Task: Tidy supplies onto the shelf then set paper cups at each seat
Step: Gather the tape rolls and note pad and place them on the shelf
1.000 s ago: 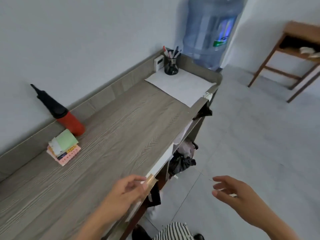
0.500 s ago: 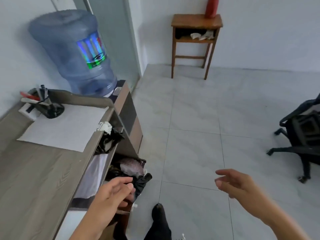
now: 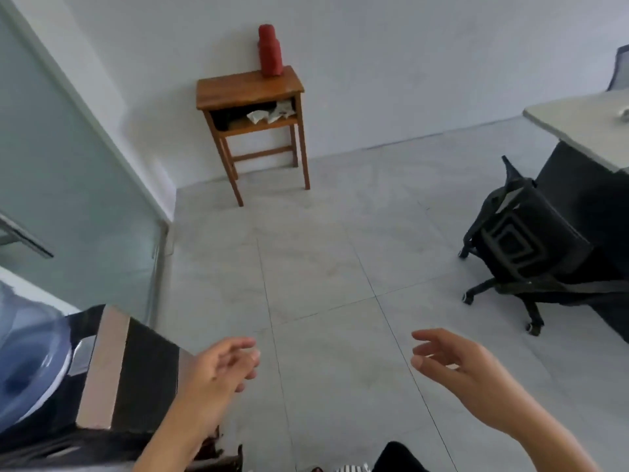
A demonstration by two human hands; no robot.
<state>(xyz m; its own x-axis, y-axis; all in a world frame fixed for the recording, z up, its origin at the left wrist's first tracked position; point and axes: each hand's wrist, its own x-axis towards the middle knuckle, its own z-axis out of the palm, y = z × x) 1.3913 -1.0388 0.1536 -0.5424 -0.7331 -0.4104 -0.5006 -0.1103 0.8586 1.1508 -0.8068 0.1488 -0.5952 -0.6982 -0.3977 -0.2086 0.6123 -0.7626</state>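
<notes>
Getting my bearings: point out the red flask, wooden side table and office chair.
red flask (image 3: pixel 270 52), head view, mid body.
wooden side table (image 3: pixel 238 92), head view, bare top.
office chair (image 3: pixel 531 240), head view, its black centre.

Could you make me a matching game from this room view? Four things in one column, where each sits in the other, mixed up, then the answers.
Things:
1. red flask
2. black office chair
3. blue water bottle
4. crumpled white scraps

Places:
A. lower left corner of the view
B. inside the open shelf of the wooden table
C. on top of the wooden table
D. on the floor at the right, beside the pale desk

Pairs: 1-C, 2-D, 3-A, 4-B
</notes>
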